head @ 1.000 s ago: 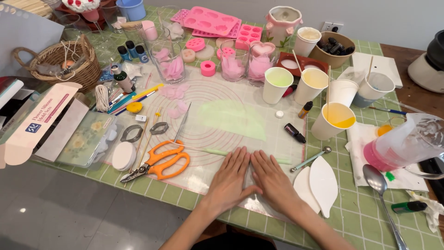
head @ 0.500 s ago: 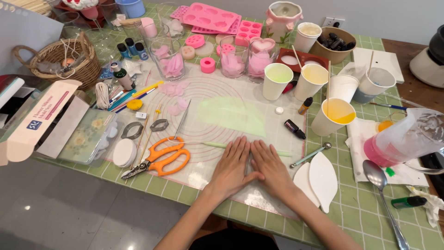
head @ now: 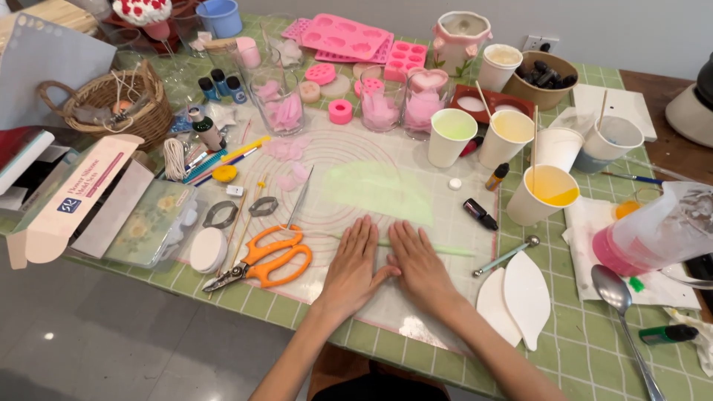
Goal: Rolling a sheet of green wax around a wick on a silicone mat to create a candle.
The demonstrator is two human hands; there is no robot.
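Observation:
My left hand [head: 355, 263] and my right hand [head: 416, 261] lie flat, palms down and side by side, on a translucent silicone mat [head: 349, 174] printed with pink circles. Under the fingers runs a thin pale green stem [head: 445, 251] that sticks out to the right of my right hand. A flat patch of light green wax [head: 379, 189] lies on the mat just beyond my fingertips. Orange-handled scissors [head: 264, 260] rest on the mat's left edge, close to my left hand.
Paper cups of green [head: 451, 134] and yellow liquid [head: 549, 193] stand at the right. White leaf-shaped moulds [head: 520, 297], a spoon [head: 620, 301] and a pitcher of pink liquid [head: 653, 234] sit near the right edge. Pink moulds [head: 345, 36], glass jars, a wicker basket [head: 111, 100] and a box [head: 70, 197] crowd the back and left.
Both hands have slid slightly away from me over the green stem and stay flat on the mat. Nothing else on the table has moved.

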